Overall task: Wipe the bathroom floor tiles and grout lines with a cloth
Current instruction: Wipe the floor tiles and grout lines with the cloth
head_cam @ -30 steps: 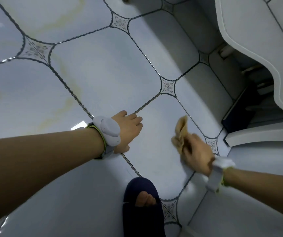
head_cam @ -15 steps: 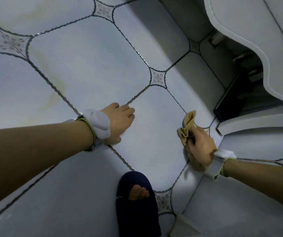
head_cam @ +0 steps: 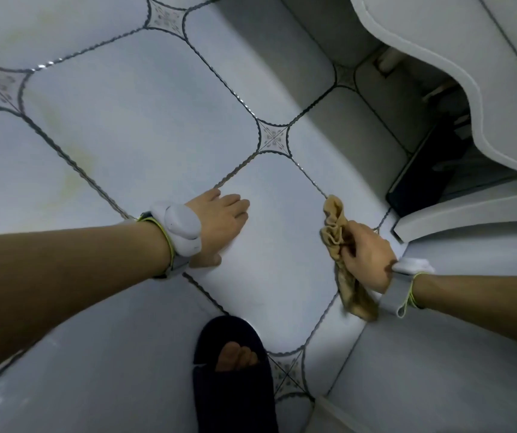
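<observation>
The floor is pale grey tiles (head_cam: 144, 126) with dark wavy grout lines (head_cam: 235, 170) and small patterned diamond insets. My right hand (head_cam: 364, 257) grips a bunched tan cloth (head_cam: 333, 229) just above the tile near the right grout line; one end sticks up past my fingers, the other hangs below my wrist. My left hand (head_cam: 219, 223) rests flat on the tile with fingers straight, palm down, beside a grout line. Both wrists wear white bands.
A white curved fixture (head_cam: 438, 73) overhangs the top right, with a dark object (head_cam: 419, 185) and pipes in the shadow beneath it. A white ledge (head_cam: 469, 220) lies at the right. My foot in a dark slipper (head_cam: 235, 370) stands at the bottom centre. Yellowish stains mark the left tiles.
My right hand with the cloth has drawn right and back toward the ledge. My left hand stays planted on the tile. The view has shifted slightly.
</observation>
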Motion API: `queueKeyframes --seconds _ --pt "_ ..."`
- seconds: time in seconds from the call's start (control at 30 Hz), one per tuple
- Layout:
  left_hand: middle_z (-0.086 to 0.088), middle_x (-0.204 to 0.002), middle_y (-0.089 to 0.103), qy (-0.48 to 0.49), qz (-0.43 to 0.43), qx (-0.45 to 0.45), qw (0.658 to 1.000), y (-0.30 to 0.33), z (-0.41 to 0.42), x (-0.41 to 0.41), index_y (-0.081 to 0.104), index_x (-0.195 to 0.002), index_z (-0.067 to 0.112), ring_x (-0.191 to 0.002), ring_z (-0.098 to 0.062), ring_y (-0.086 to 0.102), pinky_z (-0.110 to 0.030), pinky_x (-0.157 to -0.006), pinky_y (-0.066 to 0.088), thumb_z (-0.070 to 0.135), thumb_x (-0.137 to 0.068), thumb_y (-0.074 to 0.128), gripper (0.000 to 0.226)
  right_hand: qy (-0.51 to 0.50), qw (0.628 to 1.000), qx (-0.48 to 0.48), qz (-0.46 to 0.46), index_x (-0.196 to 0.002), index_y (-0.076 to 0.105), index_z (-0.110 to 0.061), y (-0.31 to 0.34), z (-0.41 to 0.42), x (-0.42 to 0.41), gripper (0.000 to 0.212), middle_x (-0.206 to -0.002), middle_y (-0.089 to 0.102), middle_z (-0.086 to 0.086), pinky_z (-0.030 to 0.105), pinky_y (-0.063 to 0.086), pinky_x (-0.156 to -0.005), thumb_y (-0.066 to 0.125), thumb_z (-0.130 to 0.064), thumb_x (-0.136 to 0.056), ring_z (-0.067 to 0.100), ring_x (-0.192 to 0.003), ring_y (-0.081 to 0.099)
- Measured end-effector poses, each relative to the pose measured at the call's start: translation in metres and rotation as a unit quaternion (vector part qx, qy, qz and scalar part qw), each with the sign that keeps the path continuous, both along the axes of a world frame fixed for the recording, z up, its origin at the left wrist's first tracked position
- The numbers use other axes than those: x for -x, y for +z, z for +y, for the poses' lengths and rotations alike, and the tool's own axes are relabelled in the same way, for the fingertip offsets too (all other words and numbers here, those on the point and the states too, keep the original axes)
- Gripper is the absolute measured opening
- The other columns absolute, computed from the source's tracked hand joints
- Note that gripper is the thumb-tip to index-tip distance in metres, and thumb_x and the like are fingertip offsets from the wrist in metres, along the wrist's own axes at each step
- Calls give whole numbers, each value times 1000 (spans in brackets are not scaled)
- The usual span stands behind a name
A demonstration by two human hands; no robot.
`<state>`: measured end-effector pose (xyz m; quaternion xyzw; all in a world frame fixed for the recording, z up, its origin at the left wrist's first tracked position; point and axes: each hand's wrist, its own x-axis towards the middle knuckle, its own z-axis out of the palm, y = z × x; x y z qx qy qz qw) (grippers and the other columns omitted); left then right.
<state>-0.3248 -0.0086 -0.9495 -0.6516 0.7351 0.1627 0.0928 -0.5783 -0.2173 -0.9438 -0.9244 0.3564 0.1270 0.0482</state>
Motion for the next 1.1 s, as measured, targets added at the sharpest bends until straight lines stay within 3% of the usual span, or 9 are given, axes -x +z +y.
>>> queueKeyframes --seconds 0.1,0.27,0.4,0.53,0.67,0.77,0.83,0.97,1.1 --pt "-4 -136 34 29 -1 -31 999 6 -2 0 36 -131 11 -123 -22 38 -37 -105 33 40 -79 64 66 95 993 -59 35 -112 56 -10 6 34 5 25 -101 57 6 39 45 -73 55 -13 -87 29 -85 59" --pt "-5 -135 34 29 -28 -24 999 6 13 -5 38 -129 9 -121 -22 39 -35 -101 35 30 -82 61 56 270 927 -229 125 -102 56 -18 15 59 7 13 -98 55 -4 27 38 -68 53 -24 -91 17 -79 54" --pt "-4 -140 31 40 -14 -28 999 0 18 -7 36 -131 9 -124 -21 38 -36 -101 36 29 -79 65 63 104 994 -37 -4 -99 59 -11 3 -1 -40 16 -95 58 3 34 41 -72 61 -12 -83 30 -88 58" --pt "-4 -143 31 47 11 -33 998 -1 17 -10 32 -136 8 -128 -22 38 -38 -103 35 31 -77 67 73 -42 995 37 -80 -101 57 -4 -6 -7 -93 15 -97 56 16 44 43 -76 56 -9 -87 38 -89 54" --pt "-2 -139 35 50 28 -3 998 -6 22 -18 36 -133 11 -124 -22 39 -38 -103 35 40 -76 65 70 148 980 -64 -120 -92 54 -8 -13 58 -84 9 -88 49 7 35 35 -65 58 -16 -90 28 -75 48" --pt "-1 -139 35 59 35 33 997 -8 31 -27 37 -135 16 -125 -22 37 -37 -105 33 46 -79 60 67 357 919 -159 -59 -94 54 -13 -17 97 -63 15 -93 47 1 34 37 -63 54 -28 -94 21 -74 45" --pt "-1 -140 36 69 32 52 996 -9 40 -35 39 -134 17 -125 -22 37 -37 -105 32 47 -79 58 65 407 898 -162 -46 -97 56 -14 -18 83 -70 18 -95 49 1 35 41 -62 53 -32 -98 23 -76 48" --pt "1 -139 37 81 26 49 995 -8 51 -47 40 -133 17 -126 -20 37 -36 -104 32 44 -78 57 64 188 974 -19 -121 -102 58 -11 -20 29 -122 19 -96 53 9 39 44 -69 56 -29 -97 35 -84 56" --pt "1 -140 36 65 -5 52 997 -7 58 -49 36 -135 14 -132 -18 32 -33 -109 26 41 -79 56 66 32 986 59 -151 -109 55 -5 -25 40 -166 22 -105 53 16 40 40 -70 52 -22 -95 39 -90 54"
